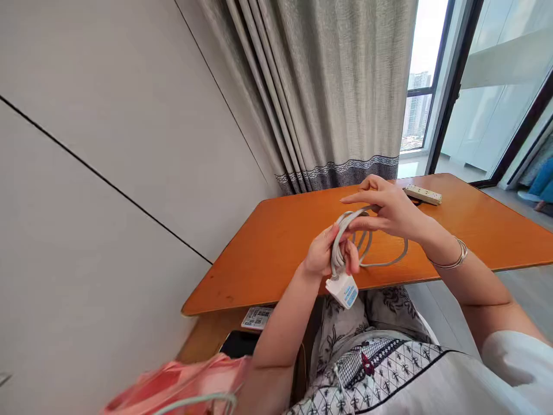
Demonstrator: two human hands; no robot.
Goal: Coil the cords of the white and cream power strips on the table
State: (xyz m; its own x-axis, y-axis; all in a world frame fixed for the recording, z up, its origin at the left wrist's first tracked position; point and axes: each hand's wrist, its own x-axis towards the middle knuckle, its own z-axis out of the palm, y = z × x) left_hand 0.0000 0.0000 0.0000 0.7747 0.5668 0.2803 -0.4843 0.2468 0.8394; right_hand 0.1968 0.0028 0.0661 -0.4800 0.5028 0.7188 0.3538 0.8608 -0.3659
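A light grey cable [338, 248] is gathered in several loops between my hands, above the near part of the table. My left hand [322, 251] is closed around the bundled loops. From the lower end of the bundle hangs a white plug-like block [344, 290] with a blue label, just past the table's near edge. My right hand [384, 207] has the upper part of the loops between thumb and fingers, with the index finger stretched out to the left. A loose loop droops toward the tabletop below my right wrist.
The orange-brown wooden table [259, 253] spans the view. A white power strip [423, 194] lies at its far right. Below the left edge are a black flat object [238, 344], a printed label [257, 317] and a pink bag [181, 383]. A curtain [337, 86] hangs behind.
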